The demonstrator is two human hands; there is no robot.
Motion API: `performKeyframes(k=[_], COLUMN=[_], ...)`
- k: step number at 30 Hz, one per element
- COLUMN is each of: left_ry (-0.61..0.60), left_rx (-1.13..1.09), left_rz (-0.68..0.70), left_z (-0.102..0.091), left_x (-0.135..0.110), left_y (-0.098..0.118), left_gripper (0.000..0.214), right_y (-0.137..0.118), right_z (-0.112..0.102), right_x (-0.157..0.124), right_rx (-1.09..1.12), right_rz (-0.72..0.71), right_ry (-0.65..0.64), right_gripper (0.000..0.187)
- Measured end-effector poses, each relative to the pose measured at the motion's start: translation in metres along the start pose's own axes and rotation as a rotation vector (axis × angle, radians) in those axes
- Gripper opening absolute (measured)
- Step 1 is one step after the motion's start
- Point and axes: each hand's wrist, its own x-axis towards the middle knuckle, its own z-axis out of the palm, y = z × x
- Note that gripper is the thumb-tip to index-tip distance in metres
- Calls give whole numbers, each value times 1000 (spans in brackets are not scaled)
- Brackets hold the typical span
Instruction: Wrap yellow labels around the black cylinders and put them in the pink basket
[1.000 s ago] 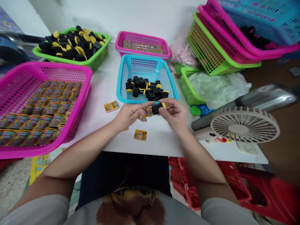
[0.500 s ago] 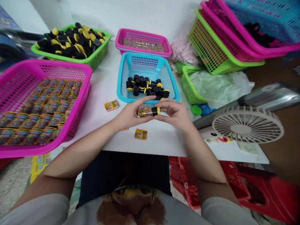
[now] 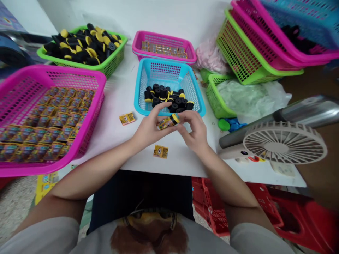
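Note:
My left hand (image 3: 149, 126) and my right hand (image 3: 194, 131) meet over the white table (image 3: 116, 106), both pinched on a small black cylinder with a yellow end (image 3: 168, 122) that has a printed orange label around most of its length. Just beyond my fingers stands a blue basket (image 3: 143, 93) holding several bare black-and-yellow cylinders (image 3: 168, 97). One loose orange label (image 3: 160, 151) lies below my hands and another loose label (image 3: 127, 118) lies to their left.
A large pink basket (image 3: 87, 76) at left holds rows of labelled pieces. A green basket (image 3: 111, 65) of black-and-yellow cylinders and a small pink basket (image 3: 164, 37) stand behind. Stacked baskets (image 3: 254, 70), plastic bags and a small fan (image 3: 283, 143) fill the right.
The label has slid further along the cylinder, covering nearly all the black. The piece has tilted, yellow end up, and my right fingers have curled in closer to it.

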Motion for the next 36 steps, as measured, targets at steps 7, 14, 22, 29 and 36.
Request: performKeyframes(k=[7,14,22,29,36], left_ry=[40,-215,-132,-21,-187], left_rx=[-332,-558,-418,-259,-388], left_rz=[-141,-359,-249,-111,-36], left_z=[3,11,15,12,5], left_x=[6,4,0,-2,-4], left_y=[-2,12,9,0,10], left_gripper=[86,77,70,81,91], right_y=[-5,-13,-14,-7,3], right_z=[16,23,29,35,24], right_x=[-4,-7,-13,-15,-24], right_rx=[-296,-328,-661,-699,-654], right_rz=[-311,-421,-504,-600,-624], right_ry=[46,71,154,179,204], right_gripper=[64,63,40,36,32])
